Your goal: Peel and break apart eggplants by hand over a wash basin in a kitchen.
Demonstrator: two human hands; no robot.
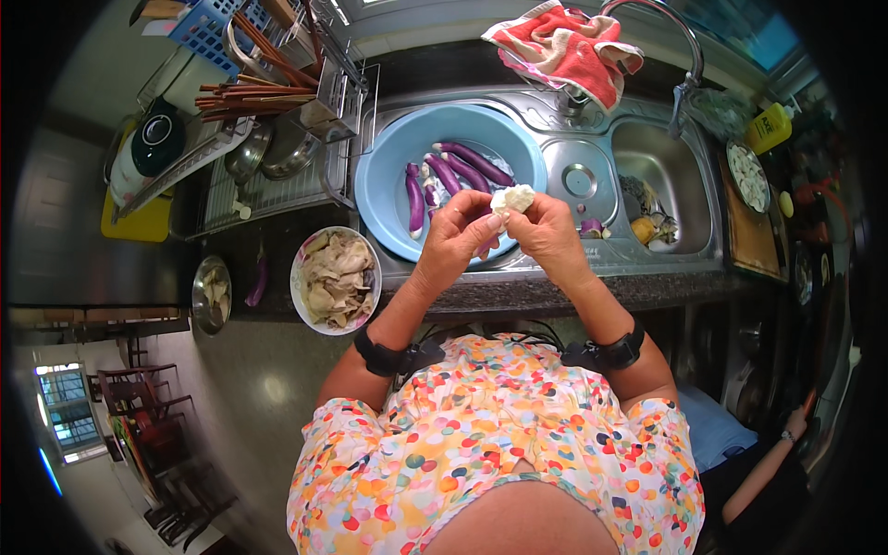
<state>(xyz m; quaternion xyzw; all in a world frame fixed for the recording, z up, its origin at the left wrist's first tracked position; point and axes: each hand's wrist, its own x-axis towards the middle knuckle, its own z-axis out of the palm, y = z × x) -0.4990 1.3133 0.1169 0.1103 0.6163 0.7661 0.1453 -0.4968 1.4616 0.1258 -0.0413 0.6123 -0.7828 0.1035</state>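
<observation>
Both my hands meet over the near rim of a light-blue plastic basin [374,187]. A lumpy white piece [513,200], its kind not clear, is pinched between the fingertips of my left hand [461,232] and my right hand [548,229]. Behind and below the hands, several long purple eggplants [475,164] lie in the basin, with what looks like a clear plastic bag among them. Something purple shows just under my fingers; whether I hold it cannot be told.
A bowl of torn, pale brown food [336,281] and a small metal bowl [211,295] stand left, near an eggplant [257,281]. A dish rack [277,198] is behind them. Scraps [645,229] lie in the steel sink [666,156]. A person's forearm [760,479] shows at lower right.
</observation>
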